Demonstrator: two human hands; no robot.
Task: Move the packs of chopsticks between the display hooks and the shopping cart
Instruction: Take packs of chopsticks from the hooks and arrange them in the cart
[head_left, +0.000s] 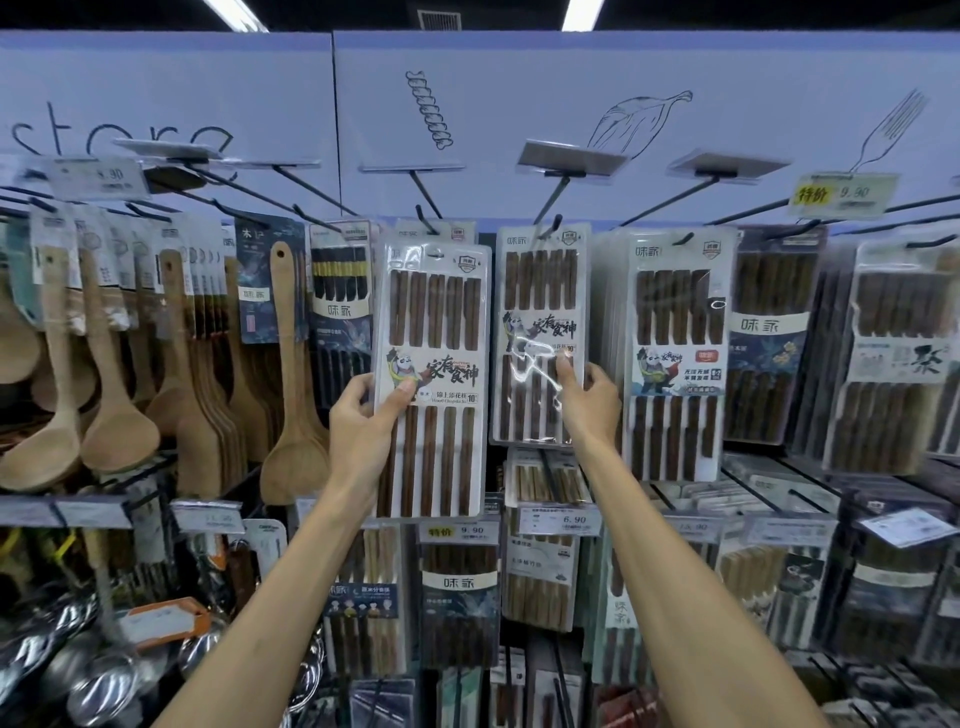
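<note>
Chopstick pack (431, 332) with dark wooden sticks stands upright in the left grip (366, 410), which clasps its left edge at mid-height, thumb flat on the printed label and fingers curled behind. The pack's hanging hole is above this grip and free of the display hook (423, 215), which juts out just above and behind the pack's top. Just right of it, the right grip (589, 402) pinches a second pack (537, 291) by its right edge, thumb on the clear front. That pack's top sits at a second hook (553, 226), though whether it hangs on it cannot be told. Beyond the right grip, further right, hang further packs (675, 322). Left of the left grip hang wooden spoons (293, 395). Below both grips, price tags (457, 531) line a lower row.
</note>
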